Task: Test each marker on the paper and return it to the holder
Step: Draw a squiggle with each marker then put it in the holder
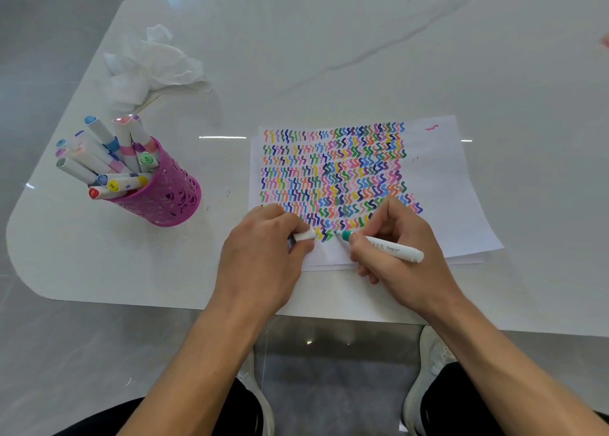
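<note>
marker (384, 245) tip on paper (445, 178), pinched in right hand (400, 254) grip.

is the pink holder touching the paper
Apart. The head view shows a bare strip of table between the pink holder and the left edge of the paper.

The glossy white, grey-veined tabletop (329, 40) carries a pink perforated cylindrical holder (171, 198) full of markers (108, 152) near its rounded left corner. Crumpled white tissue (148, 66) lies beyond the holder, and squiggle-covered white paper sheets (445, 178) lie by the front edge.
</note>
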